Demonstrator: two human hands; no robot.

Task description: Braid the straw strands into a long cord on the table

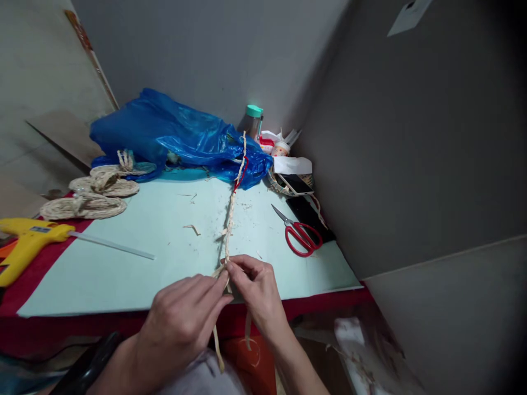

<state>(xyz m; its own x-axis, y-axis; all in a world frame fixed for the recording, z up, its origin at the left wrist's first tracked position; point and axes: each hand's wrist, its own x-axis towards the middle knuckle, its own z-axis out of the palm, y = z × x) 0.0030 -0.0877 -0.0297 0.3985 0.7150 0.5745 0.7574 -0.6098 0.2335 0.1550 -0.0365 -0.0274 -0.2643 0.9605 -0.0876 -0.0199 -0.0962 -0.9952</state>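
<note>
A thin straw braid [231, 211] runs taut from the far blue plastic bag [173, 137] down over the pale green sheet [135, 258] to my hands. My left hand [185, 315] and my right hand [255, 291] meet at the braid's near end, both pinching loose straw strands. The free strand ends [217, 343] hang below my hands past the table edge. A red tie [242, 170] marks the braid near the bag.
Red-handled scissors [302, 235] lie right of the braid. A yellow glue gun [24, 241] with a glue stick sits at the left. Coiled straw braids [94, 195] lie at the back left. A phone [297, 184], a teal-lidded jar [252, 122] and cups stand by the wall.
</note>
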